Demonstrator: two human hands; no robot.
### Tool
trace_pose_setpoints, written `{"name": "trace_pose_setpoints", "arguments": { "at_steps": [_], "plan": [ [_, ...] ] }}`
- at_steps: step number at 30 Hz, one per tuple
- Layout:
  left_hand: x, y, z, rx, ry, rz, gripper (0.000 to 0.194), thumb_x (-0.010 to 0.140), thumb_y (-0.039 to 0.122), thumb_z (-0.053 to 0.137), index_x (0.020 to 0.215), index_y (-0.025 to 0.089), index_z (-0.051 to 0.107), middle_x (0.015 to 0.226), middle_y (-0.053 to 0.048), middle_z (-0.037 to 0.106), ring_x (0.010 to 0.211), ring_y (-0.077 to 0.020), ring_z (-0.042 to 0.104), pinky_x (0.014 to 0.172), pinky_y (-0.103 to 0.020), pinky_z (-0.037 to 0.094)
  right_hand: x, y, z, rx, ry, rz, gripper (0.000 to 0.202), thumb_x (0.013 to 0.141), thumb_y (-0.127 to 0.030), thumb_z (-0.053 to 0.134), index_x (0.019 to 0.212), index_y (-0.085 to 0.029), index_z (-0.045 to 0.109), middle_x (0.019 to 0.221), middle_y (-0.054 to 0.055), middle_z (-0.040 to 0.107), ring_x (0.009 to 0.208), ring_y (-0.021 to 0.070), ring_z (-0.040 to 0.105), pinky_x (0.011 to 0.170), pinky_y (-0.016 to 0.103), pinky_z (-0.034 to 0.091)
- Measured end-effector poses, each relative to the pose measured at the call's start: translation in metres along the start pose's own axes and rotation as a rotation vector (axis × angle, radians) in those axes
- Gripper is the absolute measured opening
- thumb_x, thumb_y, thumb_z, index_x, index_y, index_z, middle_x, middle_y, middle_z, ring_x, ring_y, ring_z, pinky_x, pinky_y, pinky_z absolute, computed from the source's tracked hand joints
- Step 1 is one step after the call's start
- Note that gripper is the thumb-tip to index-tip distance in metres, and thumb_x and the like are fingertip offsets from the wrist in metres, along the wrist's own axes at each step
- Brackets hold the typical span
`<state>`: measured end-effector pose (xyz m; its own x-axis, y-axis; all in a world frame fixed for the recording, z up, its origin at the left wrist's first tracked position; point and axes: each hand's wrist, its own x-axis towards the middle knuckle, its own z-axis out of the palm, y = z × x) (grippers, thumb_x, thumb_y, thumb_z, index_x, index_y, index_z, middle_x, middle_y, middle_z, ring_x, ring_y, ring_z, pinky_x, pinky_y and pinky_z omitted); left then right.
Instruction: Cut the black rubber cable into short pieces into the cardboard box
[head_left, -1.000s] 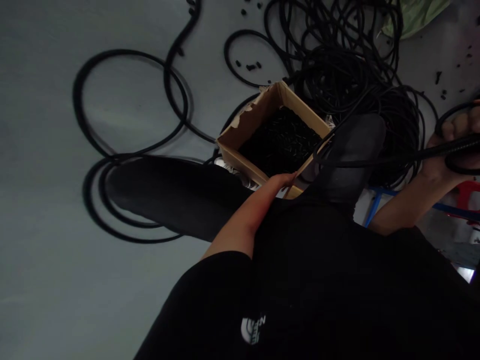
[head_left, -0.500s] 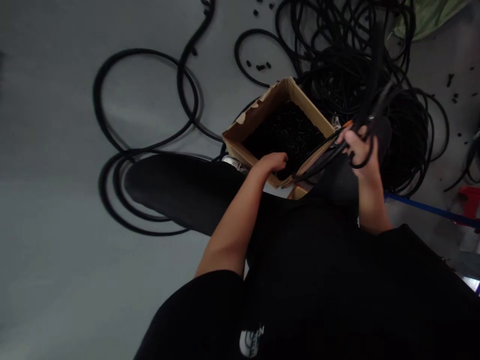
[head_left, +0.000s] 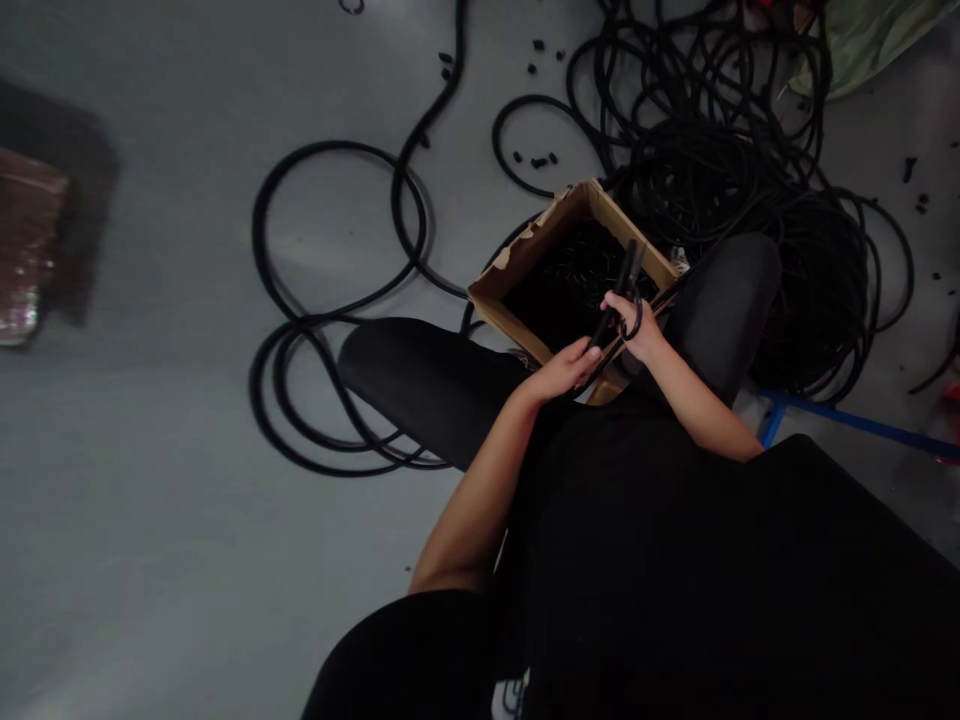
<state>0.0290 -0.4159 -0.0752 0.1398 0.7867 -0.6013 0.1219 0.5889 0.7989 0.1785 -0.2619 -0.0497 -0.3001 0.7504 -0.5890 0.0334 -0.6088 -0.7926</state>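
Observation:
My right hand (head_left: 636,322) is closed around dark scissors (head_left: 634,262). One black finger loop shows at the fingers, and the blades point up over the box. My left hand (head_left: 566,370) is closed on a black rubber cord (head_left: 602,328) just below the scissors. The cord runs up toward the blades; whether they touch it cannot be made out. Both hands are above the near edge of an open cardboard box (head_left: 501,310) with a torn rim. Inside it lie many short black cut pieces (head_left: 577,262), partly in shadow.
A large tangle of black cord (head_left: 697,180) lies on the floor behind and right of the box. Looser loops (head_left: 259,230) spread to the left. Small black bits (head_left: 540,162) are scattered about. A blue bar (head_left: 862,418) stands at right, a green sack (head_left: 862,50) at top right.
My right hand has moved left with the scissors, from above the right knee to the box. My left hand has come slightly right and down, out of the box opening, and now grips the cord.

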Motion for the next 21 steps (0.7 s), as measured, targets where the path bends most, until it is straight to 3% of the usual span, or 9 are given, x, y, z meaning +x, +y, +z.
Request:
{"name": "trace_pose_setpoints", "arguments": {
  "at_steps": [2,4,6,8,11,13,17,21],
  "plan": [
    [-0.008,-0.01,-0.012,-0.097,-0.133,0.04,0.09,0.1,0.115,0.068,0.117,0.027,0.072,0.089,-0.005,0.066,0.083,-0.0254,0.071,0.087,-0.049,0.069,0.011,0.001,-0.008,0.046,0.099,-0.047,0.053,0.088,-0.059,0.11,0.081,-0.026,0.069,0.078,-0.002,0.073,0.072,0.0156,0.06,0.068,0.03,0.05],
    [-0.014,-0.019,-0.022,-0.19,-0.146,0.059,0.086,0.093,0.109,0.083,0.11,0.026,0.073,0.091,-0.005,0.071,0.085,-0.023,0.072,0.088,-0.044,0.069,0.018,0.006,-0.013,0.04,0.156,-0.067,0.054,0.093,-0.06,0.108,0.081,-0.026,0.067,0.075,-0.003,0.069,0.07,0.0154,0.059,0.068,0.03,0.05],
    [-0.012,-0.024,-0.022,-0.282,-0.064,0.094,0.085,0.087,0.103,0.096,0.112,0.025,0.073,0.092,-0.002,0.073,0.085,-0.0206,0.072,0.085,-0.039,0.067,0.019,0.015,-0.014,-0.037,0.125,-0.044,0.056,0.095,-0.06,0.108,0.08,-0.026,0.067,0.073,-0.003,0.066,0.069,0.0152,0.058,0.069,0.03,0.05],
    [0.0,-0.025,-0.015,-0.318,0.069,0.141,0.084,0.087,0.097,0.1,0.117,0.025,0.068,0.091,0.001,0.072,0.079,-0.0174,0.067,0.079,-0.034,0.062,0.014,0.025,-0.01,-0.149,-0.001,0.008,0.059,0.094,-0.061,0.11,0.079,-0.025,0.066,0.072,-0.004,0.064,0.069,0.0154,0.057,0.07,0.03,0.05],
    [0.025,-0.019,-0.006,-0.208,0.305,0.178,0.063,0.103,0.081,0.092,0.116,0.026,0.062,0.096,0.0,0.075,0.08,-0.018,0.066,0.076,-0.032,0.058,0.009,0.038,-0.005,-0.255,-0.202,0.065,0.062,0.089,-0.063,0.114,0.083,-0.025,0.067,0.075,-0.004,0.065,0.075,0.0164,0.06,0.076,0.031,0.052],
    [0.035,-0.016,-0.012,-0.093,0.422,0.174,0.045,0.113,0.066,0.083,0.122,0.025,0.066,0.101,-0.003,0.078,0.084,-0.0209,0.068,0.081,-0.034,0.059,0.009,0.041,-0.005,-0.281,-0.237,0.073,0.055,0.088,-0.058,0.114,0.091,-0.024,0.07,0.082,-0.004,0.069,0.083,0.0177,0.065,0.083,0.031,0.056],
    [0.033,-0.025,-0.059,0.103,0.47,0.091,0.036,0.122,0.05,0.063,0.139,0.022,0.076,0.096,-0.004,0.076,0.083,-0.0247,0.068,0.086,-0.039,0.06,0.017,0.042,-0.016,-0.407,-0.197,0.105,0.034,0.089,-0.036,0.103,0.108,-0.022,0.078,0.095,-0.003,0.074,0.094,0.0191,0.07,0.088,0.03,0.056],
    [0.026,-0.047,-0.105,0.229,0.483,0.097,0.037,0.12,0.05,0.061,0.133,0.021,0.078,0.096,-0.004,0.073,0.094,-0.0262,0.069,0.096,-0.039,0.06,0.02,0.053,-0.027,-0.534,-0.319,0.195,0.033,0.086,-0.037,0.101,0.105,-0.021,0.078,0.088,-0.003,0.071,0.089,0.0196,0.067,0.081,0.03,0.051]
  ]
}}
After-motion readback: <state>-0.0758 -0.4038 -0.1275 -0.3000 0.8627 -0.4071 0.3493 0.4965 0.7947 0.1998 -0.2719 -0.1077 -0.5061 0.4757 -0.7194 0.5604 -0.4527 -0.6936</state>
